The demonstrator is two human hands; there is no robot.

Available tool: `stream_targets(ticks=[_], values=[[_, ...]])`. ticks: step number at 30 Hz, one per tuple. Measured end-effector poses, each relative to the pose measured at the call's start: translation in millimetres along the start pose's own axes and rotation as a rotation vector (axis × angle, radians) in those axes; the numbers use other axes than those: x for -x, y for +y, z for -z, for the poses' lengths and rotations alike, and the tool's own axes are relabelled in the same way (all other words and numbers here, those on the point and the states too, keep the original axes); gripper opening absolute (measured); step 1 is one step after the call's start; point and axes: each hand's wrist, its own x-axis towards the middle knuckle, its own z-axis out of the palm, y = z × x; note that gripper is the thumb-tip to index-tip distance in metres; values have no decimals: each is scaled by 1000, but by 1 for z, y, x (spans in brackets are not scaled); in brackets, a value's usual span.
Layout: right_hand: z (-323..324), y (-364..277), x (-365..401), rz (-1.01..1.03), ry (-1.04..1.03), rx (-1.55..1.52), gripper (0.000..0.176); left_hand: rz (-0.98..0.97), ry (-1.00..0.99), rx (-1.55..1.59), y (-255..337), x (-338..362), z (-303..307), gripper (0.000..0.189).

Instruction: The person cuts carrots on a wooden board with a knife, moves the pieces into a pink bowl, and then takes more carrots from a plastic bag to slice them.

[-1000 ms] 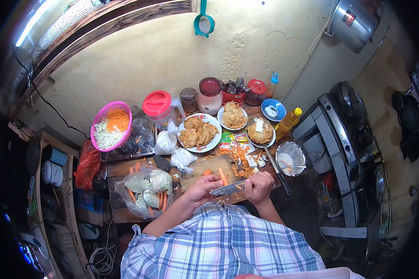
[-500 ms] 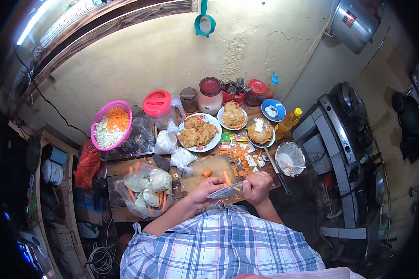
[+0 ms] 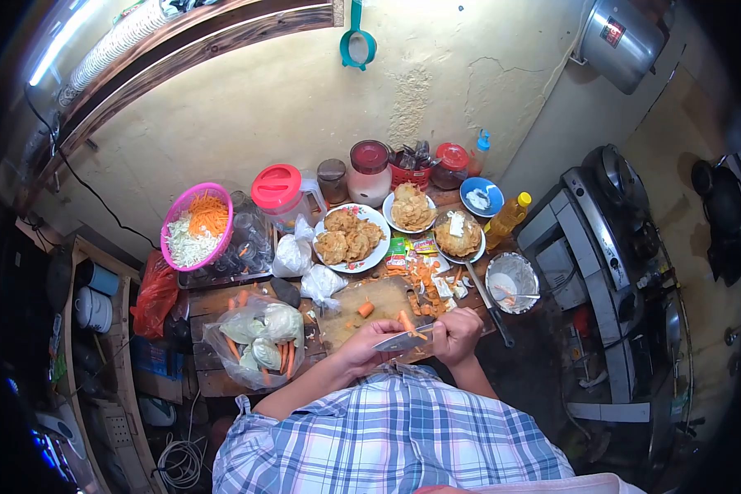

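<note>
My left hand (image 3: 369,344) is closed around the lower part of a carrot (image 3: 405,319), whose orange end points up past my fingers. In my right hand (image 3: 458,334) is a knife (image 3: 399,340), its handle hidden in my fist. The blade reaches left across the carrot, with a thin orange strip by its edge. Beneath and beyond my hands lies a wooden cutting board (image 3: 346,306) with a short carrot piece (image 3: 365,309) on it. Carrot peelings (image 3: 424,280) are heaped along the board's right side.
A clear bag of cabbage and carrots (image 3: 259,342) sits left of the board. Behind stand a pink basket of shredded vegetables (image 3: 230,235), a plate of fritters (image 3: 381,247) and a pitcher (image 3: 281,191). A long-handled turner (image 3: 492,306) overhangs the front edge, near a bowl (image 3: 514,272).
The knife blade has shifted slightly right and tilted along the carrot. My left hand and the carrot have moved slightly too; the grips look the same.
</note>
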Motion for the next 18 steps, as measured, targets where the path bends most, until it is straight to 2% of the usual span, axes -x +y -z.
stream_targets(ticks=[4, 6, 10, 12, 15, 18], values=[[1, -9, -2, -19, -22, 4, 26, -25, -93, 52, -9, -5, -2, 17], [4, 3, 1, -35, -19, 32, 26, -13, 1, -42, -5, -2, -10, 17], [7, 5, -1, -66, -73, 22, 27, 13, 27, -70, -5, -2, -21, 16], [6, -1, -1, -44, -85, -15, 27, 59, -126, 97, -10, -12, -5, 17], [7, 2, 0, -28, -72, -47, 28, 36, -112, 57, -7, -14, -2, 18], [10, 15, 4, -110, -54, 12, 26, 26, -60, -25, 1, -10, -14, 18]])
